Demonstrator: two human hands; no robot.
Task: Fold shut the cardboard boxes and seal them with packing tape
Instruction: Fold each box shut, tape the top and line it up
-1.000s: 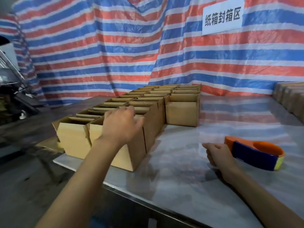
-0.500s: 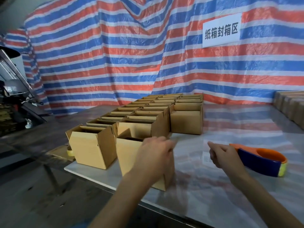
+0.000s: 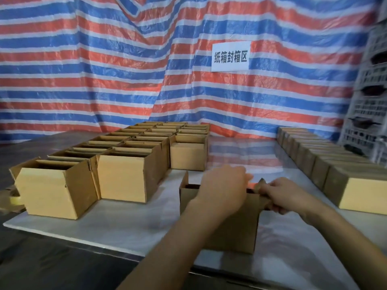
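Note:
A small open cardboard box point(image 3: 234, 231) stands on the white tabletop point(image 3: 129, 222) right in front of me. Its left flap point(image 3: 185, 181) sticks up. My left hand point(image 3: 224, 191) lies across the open top, fingers reaching toward the right side. At the box's right flap point(image 3: 261, 184), my right hand point(image 3: 287, 195) has its fingers curled around the cardboard. No tape dispenser is in view.
Rows of open boxes point(image 3: 125, 176) fill the left and back of the table. A row of folded boxes point(image 3: 356, 185) runs along the right edge. A yellowish tape roll point(image 3: 12, 200) lies at the far left. Grey crates point(image 3: 370, 101) stand at the right.
My left hand has pulled one box out of the row to the table's front. My right hand left its spot beside the tape dispenser and took hold of the box's right flap. The view swung right.

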